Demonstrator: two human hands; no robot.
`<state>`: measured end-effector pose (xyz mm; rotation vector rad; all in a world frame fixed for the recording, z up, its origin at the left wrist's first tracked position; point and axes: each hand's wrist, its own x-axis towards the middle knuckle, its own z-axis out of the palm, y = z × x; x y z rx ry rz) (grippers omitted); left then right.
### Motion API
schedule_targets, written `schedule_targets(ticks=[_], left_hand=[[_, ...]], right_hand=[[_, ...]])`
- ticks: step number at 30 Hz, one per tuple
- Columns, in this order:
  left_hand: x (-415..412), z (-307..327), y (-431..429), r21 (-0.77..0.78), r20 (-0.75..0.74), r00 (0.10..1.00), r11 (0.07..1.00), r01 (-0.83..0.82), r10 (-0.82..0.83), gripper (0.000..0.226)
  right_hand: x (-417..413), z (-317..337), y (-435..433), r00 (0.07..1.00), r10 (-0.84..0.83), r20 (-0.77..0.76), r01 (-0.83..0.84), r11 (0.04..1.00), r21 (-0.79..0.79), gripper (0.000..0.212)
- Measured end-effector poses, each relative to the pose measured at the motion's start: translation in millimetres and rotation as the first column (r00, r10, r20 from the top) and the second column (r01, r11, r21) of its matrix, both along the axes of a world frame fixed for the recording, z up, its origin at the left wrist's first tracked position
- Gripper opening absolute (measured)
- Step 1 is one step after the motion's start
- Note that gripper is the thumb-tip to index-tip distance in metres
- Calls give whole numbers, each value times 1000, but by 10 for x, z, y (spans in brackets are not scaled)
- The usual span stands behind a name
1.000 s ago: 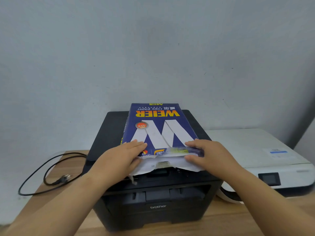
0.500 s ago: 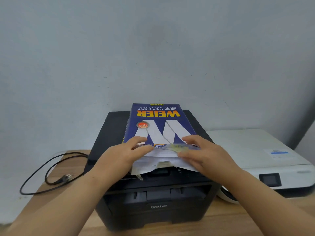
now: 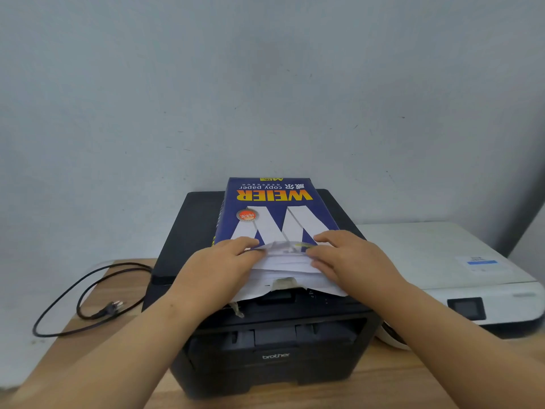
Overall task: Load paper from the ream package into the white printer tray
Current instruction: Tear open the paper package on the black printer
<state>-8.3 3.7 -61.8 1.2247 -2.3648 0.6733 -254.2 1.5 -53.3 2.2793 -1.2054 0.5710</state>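
Observation:
A blue ream package (image 3: 271,208) marked WEIER lies flat on top of a black printer (image 3: 274,346). Its near end is torn open, and white wrapper flaps and paper edges (image 3: 286,270) show there. My left hand (image 3: 218,270) grips the left side of that open end, fingers curled onto the wrapper. My right hand (image 3: 351,261) holds the right side, fingers pressing the wrapper back over the top. The white printer (image 3: 442,255) stands to the right with its lid down; no tray of it is visible.
A black power cord (image 3: 88,302) with its plug lies loose on the wooden table (image 3: 97,343) at the left. A grey wall rises close behind both printers. A white rounded object (image 3: 392,339) shows between the two printers.
Both hands have pushed the wrapper's near end further back over the ream, baring more of the white paper stack. The package itself has stayed in place.

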Motion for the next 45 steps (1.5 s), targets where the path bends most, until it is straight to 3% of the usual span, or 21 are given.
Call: schedule_targets(ticks=[2, 7, 10, 13, 19, 21, 23, 25, 28, 30, 35, 37, 39, 41, 44, 45], left_hand=[[5, -39, -17, 6, -14, 1000, 1000, -9, 9, 58], [-2, -87, -39, -41, -106, 992, 997, 64, -68, 47], [23, -120, -40, -62, -129, 989, 996, 68, -75, 61], [40, -149, -31, -69, -139, 988, 996, 64, -73, 71], [33, -157, -62, -54, -161, 984, 996, 67, -75, 68], [11, -124, -47, -48, -145, 987, 997, 68, -75, 55], [-21, -67, -23, -62, -111, 990, 995, 77, -83, 24], [-49, -25, -17, -54, -96, 992, 996, 73, -78, 14], [-86, -15, -17, -2, -100, 994, 999, 53, -53, 15], [-98, -6, -3, 6, -101, 994, 999, 51, -50, 28], [-152, 33, 38, -16, -108, 992, 998, 57, -58, 34], [-163, 40, 28, -13, -89, 994, 998, 61, -62, 32], [-151, 19, 13, -9, -39, 996, 997, 75, -75, 13], [-142, -10, 9, 8, -19, 997, 997, 73, -73, 22], [-145, -13, 5, 27, -55, 996, 997, 69, -67, 14], [-151, -12, 0, 30, -75, 995, 997, 69, -67, 25]], right_hand=[[-5, -4, -31, 998, -6, -61, 4, 999, -36, 21], [-34, -22, -48, 976, 101, -195, -123, 986, -108, 23], [-51, 26, 16, 964, 134, -229, -168, 976, -138, 28], [-30, 11, 16, 977, 88, -192, -115, 984, -135, 28], [-66, -18, -96, 998, 42, -56, -46, 995, -89, 16], [-60, -13, -94, 998, 31, -58, -36, 995, -93, 22], [-38, -11, -76, 997, 35, -68, -43, 992, -116, 22], [-28, -17, -59, 996, 67, -51, -74, 985, -154, 19], [-30, -44, -33, 993, 120, -20, -121, 971, -204, 17], [-30, -62, -14, 990, 138, -14, -138, 963, -232, 16], [-9, -91, 10, 990, 128, 51, -115, 973, -200, 11], [-27, -106, 14, 989, 136, 66, -122, 977, -177, 9], [-58, -105, 15, 989, 138, 49, -130, 983, -132, 22], [-95, -85, 13, 995, 99, -18, -100, 991, -91, 31], [-114, -80, -9, 996, 87, -33, -90, 992, -86, 24], [-107, -74, -13, 996, 86, -14, -87, 992, -95, 24]])
